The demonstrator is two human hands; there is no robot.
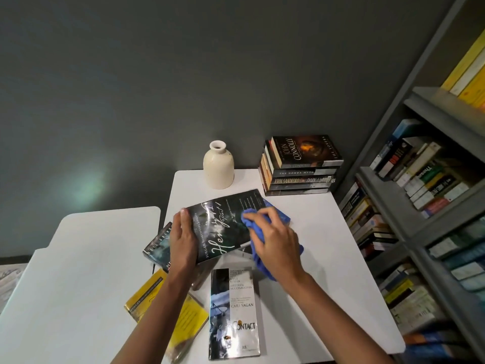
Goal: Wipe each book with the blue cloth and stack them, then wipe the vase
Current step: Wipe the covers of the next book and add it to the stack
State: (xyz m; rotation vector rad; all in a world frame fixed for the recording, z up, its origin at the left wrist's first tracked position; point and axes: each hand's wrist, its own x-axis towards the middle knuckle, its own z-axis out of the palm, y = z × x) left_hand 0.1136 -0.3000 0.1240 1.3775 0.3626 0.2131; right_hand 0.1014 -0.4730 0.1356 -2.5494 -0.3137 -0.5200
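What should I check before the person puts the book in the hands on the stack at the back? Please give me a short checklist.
1. Left hand grips the dark glossy Henry paperback at its near edge: ok.
2. Right hand presses the crumpled blue cloth onto the cover: ok.
3. Whole cover wiped: cannot tell.
4. Stack of dark paperbacks at the back right of the white table looks level enough to take another book: ok.
5. Cream ceramic vase stands upright left of the stack, apart from it: ok.
6. All books wiped: not ok, the Contact paperback and a yellow book lie unstacked.
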